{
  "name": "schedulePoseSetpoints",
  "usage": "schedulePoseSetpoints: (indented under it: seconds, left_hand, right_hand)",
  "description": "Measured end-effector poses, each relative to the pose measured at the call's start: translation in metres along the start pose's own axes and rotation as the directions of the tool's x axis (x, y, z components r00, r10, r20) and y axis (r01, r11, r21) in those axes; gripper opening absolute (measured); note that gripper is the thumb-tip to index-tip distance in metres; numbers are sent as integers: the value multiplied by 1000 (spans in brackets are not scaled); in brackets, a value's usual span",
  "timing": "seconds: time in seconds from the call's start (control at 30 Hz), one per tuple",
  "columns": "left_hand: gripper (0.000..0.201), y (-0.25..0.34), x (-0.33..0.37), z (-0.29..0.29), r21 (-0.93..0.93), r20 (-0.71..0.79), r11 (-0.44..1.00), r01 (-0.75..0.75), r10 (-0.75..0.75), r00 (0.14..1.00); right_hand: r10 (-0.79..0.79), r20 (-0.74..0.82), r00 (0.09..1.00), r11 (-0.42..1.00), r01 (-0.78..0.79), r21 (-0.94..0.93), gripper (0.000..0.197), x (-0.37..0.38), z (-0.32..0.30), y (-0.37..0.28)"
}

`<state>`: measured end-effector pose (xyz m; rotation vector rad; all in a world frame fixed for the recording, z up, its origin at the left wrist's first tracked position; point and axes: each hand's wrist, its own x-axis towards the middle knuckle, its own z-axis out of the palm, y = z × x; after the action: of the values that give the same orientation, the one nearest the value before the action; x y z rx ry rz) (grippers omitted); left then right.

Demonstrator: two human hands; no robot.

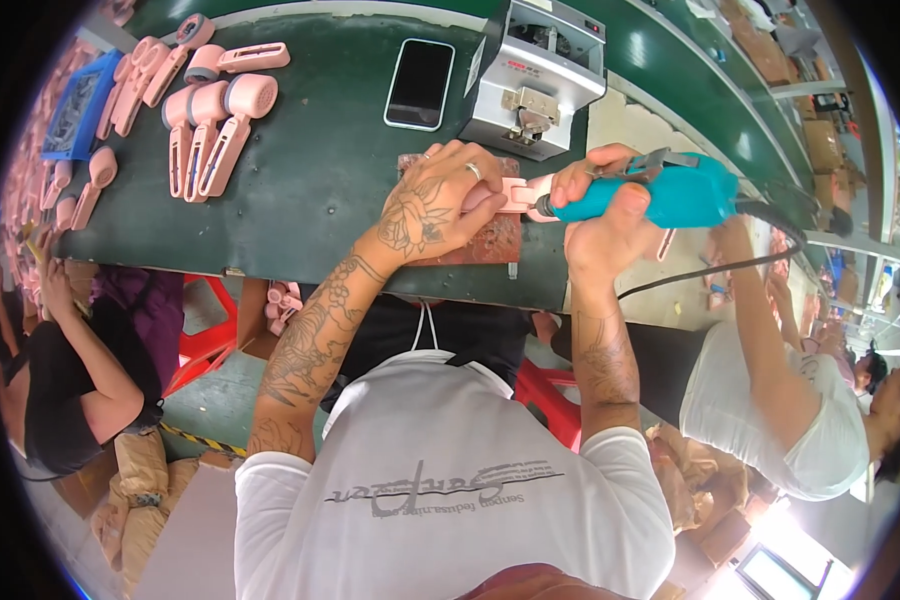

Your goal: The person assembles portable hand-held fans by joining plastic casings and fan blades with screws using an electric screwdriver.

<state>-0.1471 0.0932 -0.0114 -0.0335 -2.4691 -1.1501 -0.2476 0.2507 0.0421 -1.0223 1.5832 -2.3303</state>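
In my right hand [610,215] is a teal electric screwdriver [695,192], its fingers wrapped round the body and lever. The tool lies level, its dark tip pointing left against a pink plastic part [517,195]. My left hand [440,200], a ring on one finger, is closed on that pink part and presses it down on a reddish-brown block [475,240]. Much of the part is hidden under my left fingers. A black cable [710,268] trails from the back of the screwdriver.
A silver box-shaped machine [530,85] stands beyond my hands, with a phone [420,85] left of it. Several pink handheld fans [210,130] lie at the far left near a blue bin [80,105]. People sit on both sides, one in a white shirt [770,410].
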Motion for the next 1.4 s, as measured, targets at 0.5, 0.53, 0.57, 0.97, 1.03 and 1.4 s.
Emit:
schedulePoseSetpoints:
  seconds: [0.5,0.53,0.57,0.97,1.03,1.4]
  left_hand:
    - [30,-1,3,3,27,98,1000,9,-12,995]
    - [30,-1,3,3,28,99,1000,11,-14,995]
    - [29,0,3,3,30,90,999,15,-18,996]
    - [31,-1,3,9,106,77,994,-14,6,997]
    - [31,0,4,8,123,89,992,-16,5,996]
    - [30,-1,-6,2,188,118,956,-223,203,972]
  right_hand:
    - [66,-66,996,996,-70,-63,54,-3,-7,12]
    - [68,-66,995,995,-72,-62,54,-3,-7,14]
    - [57,-54,997,996,-61,-70,50,-3,-7,15]
    - [71,-25,997,993,-73,-89,50,-5,-7,25]
    - [68,-12,998,994,-69,-86,49,-4,-7,24]
    - [179,-160,971,981,-188,-45,55,-20,-3,5]
